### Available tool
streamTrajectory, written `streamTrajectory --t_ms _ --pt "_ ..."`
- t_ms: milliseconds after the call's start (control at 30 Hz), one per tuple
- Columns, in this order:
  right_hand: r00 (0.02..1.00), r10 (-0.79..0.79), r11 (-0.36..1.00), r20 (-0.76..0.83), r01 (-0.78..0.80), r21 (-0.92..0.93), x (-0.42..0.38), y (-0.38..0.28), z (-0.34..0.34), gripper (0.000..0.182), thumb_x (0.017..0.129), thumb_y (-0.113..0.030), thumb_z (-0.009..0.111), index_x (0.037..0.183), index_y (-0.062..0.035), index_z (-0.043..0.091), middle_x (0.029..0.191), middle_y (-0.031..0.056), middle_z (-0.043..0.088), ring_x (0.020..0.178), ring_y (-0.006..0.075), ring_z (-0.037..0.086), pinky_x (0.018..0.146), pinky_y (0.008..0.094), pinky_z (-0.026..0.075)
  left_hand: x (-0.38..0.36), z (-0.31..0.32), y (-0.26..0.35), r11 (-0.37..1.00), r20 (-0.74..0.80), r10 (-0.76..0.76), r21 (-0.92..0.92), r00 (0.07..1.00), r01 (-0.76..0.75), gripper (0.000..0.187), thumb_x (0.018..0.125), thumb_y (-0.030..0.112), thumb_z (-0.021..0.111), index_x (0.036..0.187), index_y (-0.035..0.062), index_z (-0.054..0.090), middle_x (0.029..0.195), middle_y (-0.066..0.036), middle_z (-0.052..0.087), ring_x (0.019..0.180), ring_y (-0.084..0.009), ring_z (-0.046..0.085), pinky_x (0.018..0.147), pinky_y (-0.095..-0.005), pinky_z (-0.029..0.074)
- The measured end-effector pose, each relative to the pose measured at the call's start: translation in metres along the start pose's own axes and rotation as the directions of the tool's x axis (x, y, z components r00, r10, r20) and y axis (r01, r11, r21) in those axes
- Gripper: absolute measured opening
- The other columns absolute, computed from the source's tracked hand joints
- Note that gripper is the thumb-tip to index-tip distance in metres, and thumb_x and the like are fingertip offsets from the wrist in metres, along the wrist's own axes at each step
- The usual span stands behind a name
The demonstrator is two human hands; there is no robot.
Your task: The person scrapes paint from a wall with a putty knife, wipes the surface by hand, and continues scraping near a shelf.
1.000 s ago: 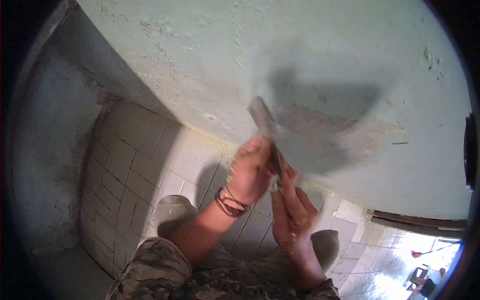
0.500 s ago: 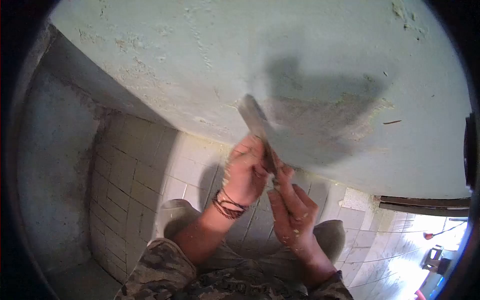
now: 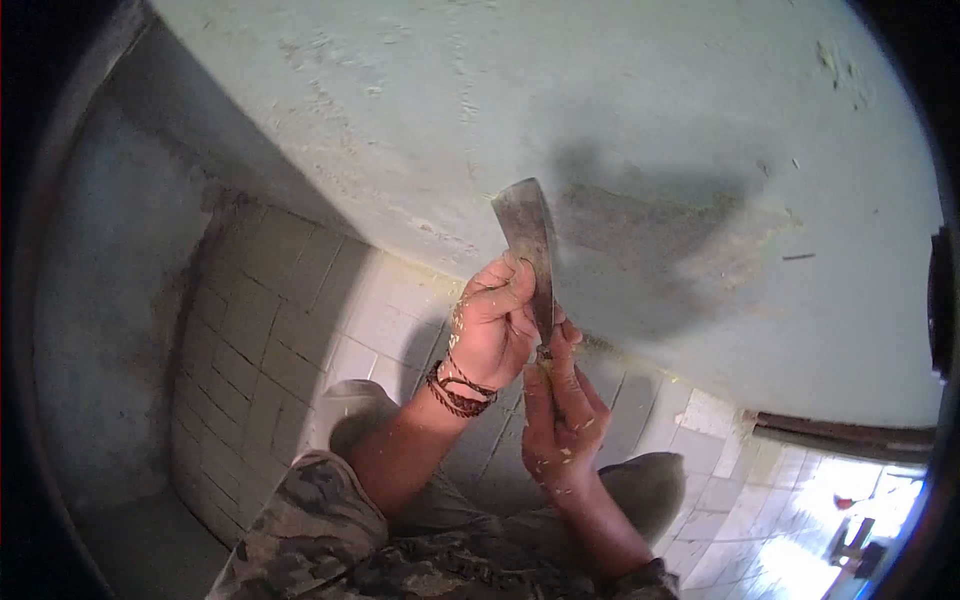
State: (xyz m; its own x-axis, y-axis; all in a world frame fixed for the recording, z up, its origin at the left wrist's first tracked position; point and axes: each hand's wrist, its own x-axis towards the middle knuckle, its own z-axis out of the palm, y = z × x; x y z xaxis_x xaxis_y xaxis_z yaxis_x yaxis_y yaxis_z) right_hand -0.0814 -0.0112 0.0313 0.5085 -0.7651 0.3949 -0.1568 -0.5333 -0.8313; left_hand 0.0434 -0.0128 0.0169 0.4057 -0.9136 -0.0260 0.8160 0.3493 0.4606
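A flat metal scraper [image 3: 524,215], wider at its upper end and narrowing downward, is held between both hands in front of the wall. My left hand [image 3: 490,322] is closed, its thumb pressing on the blade's face. Lower down, my right hand [image 3: 568,415] pinches the narrow end, and its fingers hide most of any handle. Small pale flakes stick to both hands. Behind the scraper, the pale green wall [image 3: 640,80] has a rough bare patch [image 3: 640,235] where the paint is gone.
Below the wall lies a tiled floor [image 3: 250,340]. A grey wall [image 3: 110,330] closes off the left side. My knees [image 3: 645,495] are bent beneath my hands. At the lower right, a dark object [image 3: 855,545] stands in bright light, near a brown ledge [image 3: 840,435].
The blade has turned so its broad face shows more clearly. My right hand has shifted slightly left and down, and the whole view has tilted a little.
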Motion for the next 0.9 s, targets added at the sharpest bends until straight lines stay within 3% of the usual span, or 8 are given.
streamTrajectory --t_ms 267,400,467,567,667,767,833,900 --pt "0.999 -0.020 0.999 0.035 0.019 0.044 0.007 0.011 -0.001 0.041 0.080 0.002 0.060 0.120 -0.0002 0.054 0.066 0.0152 0.054 0.054 0.0159 0.049 0.049 0.0272 0.041 0.004 0.008 0.003 0.986 -0.115 0.089 0.148 0.989 -0.071 0.025 0.089 0.027 0.049 0.078 0.0040 0.050 0.064 -0.009 0.055 0.057 -0.0222 0.056 0.056 -0.0345 0.049" --pt "0.999 0.029 0.998 0.039 -0.031 0.051 0.002 0.009 -0.011 0.040 0.080 0.001 0.060 0.120 -0.0012 0.054 0.069 0.0160 0.057 0.056 0.0157 0.053 0.050 0.0282 0.043 0.000 0.013 -0.011 0.995 -0.088 0.087 0.051 0.992 -0.082 0.024 0.088 0.026 0.050 0.079 0.0043 0.048 0.066 -0.010 0.054 0.060 -0.0225 0.054 0.058 -0.0378 0.047" --pt "0.993 -0.090 0.991 -0.074 0.096 0.089 0.000 0.021 -0.008 0.040 0.081 0.001 0.059 0.120 -0.0026 0.054 0.069 0.0163 0.056 0.054 0.0164 0.051 0.049 0.0288 0.043 0.002 0.023 -0.003 0.994 -0.087 0.031 0.104 0.996 -0.022 0.023 0.088 0.026 0.050 0.080 0.0049 0.048 0.067 -0.010 0.052 0.061 -0.0220 0.053 0.058 -0.0378 0.047" --pt "0.997 -0.080 0.991 0.007 0.079 0.103 0.013 0.014 0.006 0.040 0.080 0.001 0.059 0.120 -0.0017 0.054 0.070 0.0152 0.054 0.053 0.0183 0.049 0.047 0.0295 0.040 0.004 0.007 0.008 0.983 -0.142 0.118 0.159 0.983 -0.095 0.024 0.090 0.029 0.050 0.081 0.0065 0.048 0.066 -0.008 0.051 0.061 -0.0208 0.053 0.057 -0.0328 0.046" --pt "0.999 -0.044 0.981 0.015 0.040 0.190 0.013 0.002 0.010 0.040 0.080 0.001 0.059 0.119 -0.0011 0.053 0.068 0.0142 0.052 0.052 0.0197 0.048 0.047 0.0294 0.039 0.002 0.004 0.010 0.995 -0.060 0.096 0.016 0.994 -0.095 0.025 0.089 0.031 0.051 0.081 0.0068 0.048 0.067 -0.007 0.051 0.062 -0.0205 0.053 0.057 -0.0310 0.046" --pt "0.997 -0.079 0.992 -0.008 0.079 0.094 0.004 0.004 0.002 0.040 0.081 0.001 0.059 0.121 -0.0028 0.053 0.066 0.0139 0.051 0.051 0.0190 0.047 0.046 0.0291 0.039 -0.008 0.005 -0.012 0.993 -0.098 0.068 0.108 0.993 -0.057 0.027 0.090 0.031 0.049 0.079 0.0069 0.048 0.065 -0.005 0.051 0.061 -0.0188 0.054 0.056 -0.0309 0.046" --pt "0.989 -0.145 0.989 -0.036 0.147 0.033 0.005 0.010 0.006 0.040 0.085 -0.001 0.056 0.124 0.0018 0.049 0.083 0.0150 0.061 0.063 0.0098 0.049 0.056 0.0224 0.041 -0.004 0.003 -0.006 0.983 -0.067 0.078 0.173 0.995 -0.065 0.030 0.090 0.033 0.049 0.075 0.0066 0.046 0.062 -0.005 0.049 0.060 -0.0183 0.054 0.054 -0.0319 0.046" --pt "0.998 -0.069 0.994 -0.008 0.070 0.084 0.002 0.007 0.019 0.040 0.083 -0.001 0.058 0.123 0.0006 0.051 0.076 0.0148 0.057 0.058 0.0132 0.049 0.051 0.0253 0.041 0.000 -0.003 0.009 0.986 -0.084 0.093 0.148 0.992 -0.080 0.031 0.089 0.032 0.051 0.073 0.0066 0.045 0.060 -0.005 0.048 0.059 -0.0189 0.054 0.053 -0.0328 0.046"
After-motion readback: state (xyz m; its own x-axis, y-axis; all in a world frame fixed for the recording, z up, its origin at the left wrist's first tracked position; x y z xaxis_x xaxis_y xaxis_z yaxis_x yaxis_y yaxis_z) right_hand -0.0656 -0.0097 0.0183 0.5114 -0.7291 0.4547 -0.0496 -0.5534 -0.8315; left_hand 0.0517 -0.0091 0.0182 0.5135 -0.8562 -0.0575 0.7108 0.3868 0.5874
